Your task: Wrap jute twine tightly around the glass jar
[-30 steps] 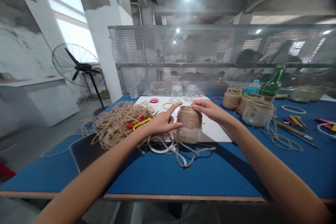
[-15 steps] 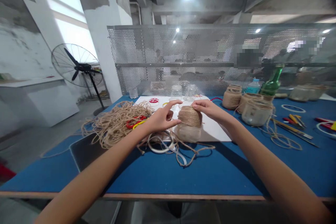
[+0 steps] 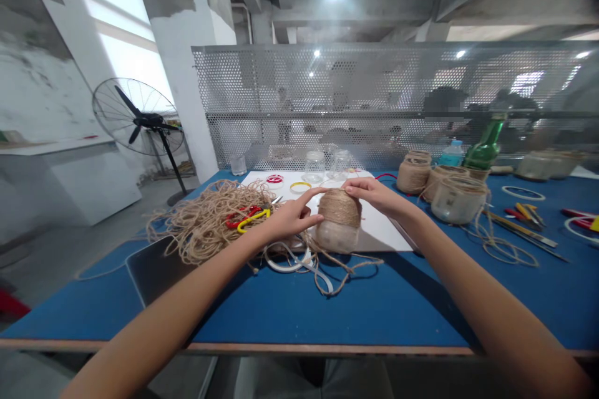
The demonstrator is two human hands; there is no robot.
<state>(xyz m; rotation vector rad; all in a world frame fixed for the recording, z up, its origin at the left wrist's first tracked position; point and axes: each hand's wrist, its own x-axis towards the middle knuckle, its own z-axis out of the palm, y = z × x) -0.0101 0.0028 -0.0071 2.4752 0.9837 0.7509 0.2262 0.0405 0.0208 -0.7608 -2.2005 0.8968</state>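
Note:
A glass jar [image 3: 337, 222] stands on a white board [image 3: 379, 230], its upper half wound with brown twine. My left hand [image 3: 291, 217] presses against the jar's left side, with the index finger stretched over the top and the thumb on the twine. My right hand [image 3: 372, 193] rests on the jar's top right, fingers curled onto the rim. A loose twine strand [image 3: 346, 271] trails from the jar over the blue table [image 3: 374, 312].
A big tangle of twine [image 3: 206, 221] lies left with red and yellow scissors [image 3: 246, 217] on it. Wrapped jars [image 3: 456, 198], a green bottle [image 3: 486, 146], tape rings and pencils [image 3: 524, 224] sit right. Clear jars [image 3: 314, 165] stand behind. White strapping [image 3: 290, 262] lies beside the jar.
The left index finger has lowered toward the jar's top and the thumb has shifted on the twine. The right hand has hardly moved.

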